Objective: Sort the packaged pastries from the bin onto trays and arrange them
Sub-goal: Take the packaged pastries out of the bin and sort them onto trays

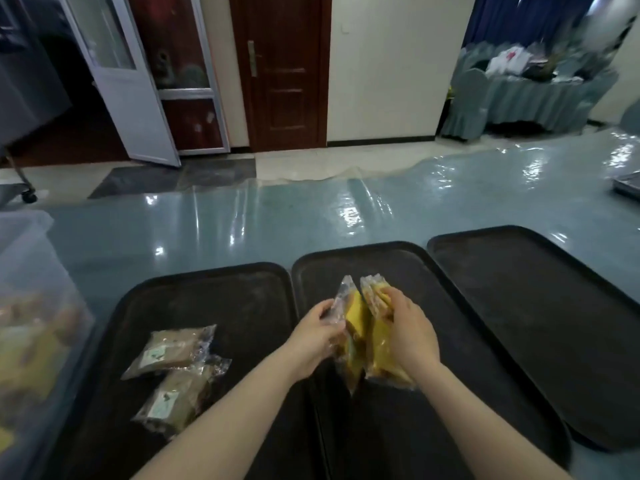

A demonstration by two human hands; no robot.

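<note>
A hall with a dark wooden door [282, 71] and a skirted banquet table [540, 95] is lying beyond a long worktop [242, 223] that is wearing a teal cloth under glossy clear plastic. Three black trays are sitting side by side along its near edge. The left tray [242, 306] is carrying two brown packaged pastries, one [173, 351] lying just above the other [173, 403], their wrappers touching. The middle tray [408, 271] is showing bare under the hands, and the right tray [519, 306] is holding nothing. At the far left a translucent bin [31, 323] is standing, blurred, with more packets showing inside as yellow and brown shapes.

Both hands are hovering over the middle tray. The left hand [317, 337] is pinching one yellow packaged pastry [349, 327] by its wrapper; the right hand [410, 334] is curling its grip round a second yellow packet [379, 341], possibly more than one. The packets are touching each other, held on edge.

The sorting is looking barely begun: brown goods are started on the left, yellow ones are about to land in the middle, and the bin is seemingly far from emptied. The tray rims are nearly touching one another, so packets should be settling well inside them. Open worktop is stretching behind the trays, giving free room for reaching.
</note>
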